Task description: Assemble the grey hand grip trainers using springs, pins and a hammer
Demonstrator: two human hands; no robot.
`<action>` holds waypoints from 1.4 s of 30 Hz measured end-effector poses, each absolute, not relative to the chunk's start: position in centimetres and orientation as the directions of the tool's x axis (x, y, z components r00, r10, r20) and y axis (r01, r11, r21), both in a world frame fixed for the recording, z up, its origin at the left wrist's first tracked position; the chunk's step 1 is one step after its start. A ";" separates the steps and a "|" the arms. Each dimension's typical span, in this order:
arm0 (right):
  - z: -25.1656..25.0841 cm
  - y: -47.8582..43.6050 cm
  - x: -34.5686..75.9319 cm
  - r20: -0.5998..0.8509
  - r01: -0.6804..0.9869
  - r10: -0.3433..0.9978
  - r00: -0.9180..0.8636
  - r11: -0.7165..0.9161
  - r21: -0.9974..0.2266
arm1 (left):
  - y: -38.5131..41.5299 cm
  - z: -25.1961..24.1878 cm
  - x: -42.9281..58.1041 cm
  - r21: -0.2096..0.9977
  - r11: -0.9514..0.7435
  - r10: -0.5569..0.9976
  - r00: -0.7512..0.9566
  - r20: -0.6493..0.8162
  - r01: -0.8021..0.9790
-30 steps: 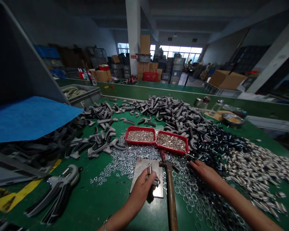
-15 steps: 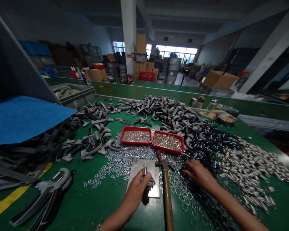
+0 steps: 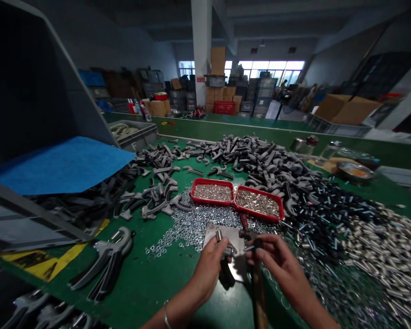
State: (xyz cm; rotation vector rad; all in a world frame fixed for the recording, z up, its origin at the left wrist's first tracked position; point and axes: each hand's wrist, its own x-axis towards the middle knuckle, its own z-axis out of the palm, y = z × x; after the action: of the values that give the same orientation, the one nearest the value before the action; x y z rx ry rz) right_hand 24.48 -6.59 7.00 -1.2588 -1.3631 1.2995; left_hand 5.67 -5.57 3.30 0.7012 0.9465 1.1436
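My left hand [image 3: 207, 267] is closed around a grey-and-black handle piece [image 3: 228, 275], with a shiny ribbed metal cylinder [image 3: 219, 235] sticking up by the thumb. Close to its right side, my right hand [image 3: 286, 265] pinches a black-headed screw [image 3: 249, 248], its silver shaft pointing toward the handle piece. Whether the screw tip touches the piece, I cannot tell. Beneath both hands lies a flat metal plate [image 3: 239, 270] on the green table. A hammer [image 3: 259, 297] with a wooden handle lies under my right hand, its head partly covered.
Two red trays [image 3: 212, 202] of small metal pins stand beyond the plate, amid loose nuts [image 3: 185, 228]. Grey handle parts [image 3: 260, 155] are heaped behind. Black-headed screws [image 3: 329, 208] and metal cylinders [image 3: 387, 251] pile up rightward. A tilted grey crate [image 3: 89, 105] rises at left.
My right hand has come left from the screw pile to beside my left hand, now with a black-headed screw. The whole view has shifted, so the scene sits further right.
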 end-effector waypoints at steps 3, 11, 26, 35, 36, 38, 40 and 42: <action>6.4 -7.8 20.9 -0.030 -0.012 0.987 -0.157 -0.033 -0.999 | -5.7 3.7 5.8 0.820 0.304 0.953 0.168 -0.254 -0.484; 3.7 -7.9 22.0 0.247 0.506 0.924 -0.291 0.368 -0.780 | -5.6 4.7 3.9 0.970 0.198 0.977 0.104 -0.184 -0.143; 5.7 -7.8 18.8 -0.305 -0.058 0.885 -0.352 -0.346 -0.937 | -5.2 5.7 2.5 0.895 -0.266 0.950 0.252 0.182 0.358; 4.5 -7.9 19.7 -0.391 0.340 0.820 -0.417 -0.258 -0.904 | -5.5 5.1 0.7 0.944 -0.130 0.939 0.342 0.019 0.304; 4.5 -7.9 19.8 -0.239 0.464 0.904 -0.354 -0.053 -0.884 | -5.6 4.8 0.6 0.953 -0.082 0.954 0.298 -0.009 0.293; 4.7 -8.1 19.8 0.027 0.629 0.951 -0.307 0.224 -0.744 | -5.7 4.5 0.6 0.960 -0.039 0.973 0.231 -0.026 0.276; 4.7 -8.3 19.4 0.060 0.618 0.949 -0.309 0.248 -0.746 | -5.8 4.7 0.5 0.958 -0.068 0.973 0.229 0.003 0.279; 4.8 -8.6 18.9 -0.168 0.471 0.916 -0.365 0.026 -0.882 | -5.9 5.2 0.4 0.946 -0.159 0.951 0.301 0.070 0.284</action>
State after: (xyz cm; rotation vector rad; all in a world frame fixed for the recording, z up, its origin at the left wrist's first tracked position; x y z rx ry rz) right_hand 18.86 -8.59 4.77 -1.4056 -1.8572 1.3003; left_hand 0.36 -5.88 5.22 1.6456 1.1428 0.9077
